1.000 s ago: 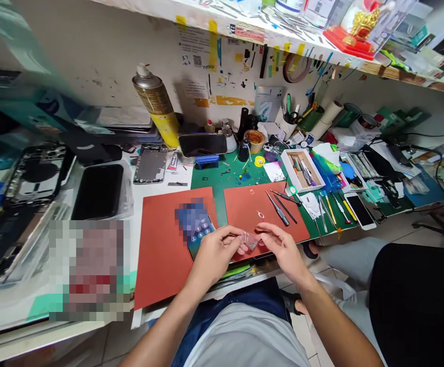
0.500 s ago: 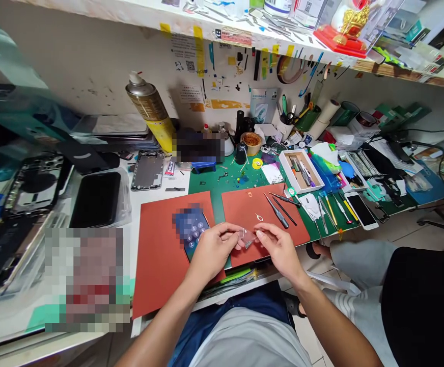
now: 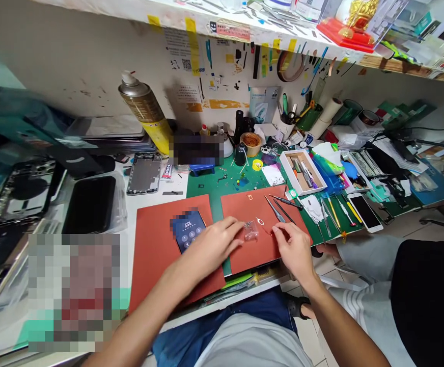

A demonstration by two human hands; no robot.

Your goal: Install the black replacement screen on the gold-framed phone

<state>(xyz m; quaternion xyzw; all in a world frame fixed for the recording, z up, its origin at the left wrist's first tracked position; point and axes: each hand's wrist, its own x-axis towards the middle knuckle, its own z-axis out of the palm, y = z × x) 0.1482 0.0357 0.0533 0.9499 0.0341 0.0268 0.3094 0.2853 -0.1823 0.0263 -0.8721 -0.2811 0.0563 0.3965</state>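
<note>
A small clear plastic bag (image 3: 251, 231) with tiny bits in it lies on the right red-brown mat (image 3: 241, 255). Just left of the bag is my left hand (image 3: 222, 238), its fingers apart and holding nothing visible. My right hand (image 3: 293, 247) is pinched at the mat's right part, near the screwdrivers (image 3: 274, 209); what its fingertips hold, if anything, is too small to name. Between the hands and further back lies a small ring-shaped pin (image 3: 260, 221). A phone with a lit keypad (image 3: 187, 230) rests on the left mat (image 3: 149, 255), partly behind my left hand.
A spray can (image 3: 145, 109) stands at the back left. Beyond the right mat are a white tool tray (image 3: 323, 184), tweezers and a white phone (image 3: 365, 211). A shelf (image 3: 191, 24) hangs over the bench. Someone in black and grey (image 3: 420, 300) is close on the right.
The clear bag has left my fingers and now lies on the mat. My hands have moved apart, the right one to the right. The view has shifted slightly.
</note>
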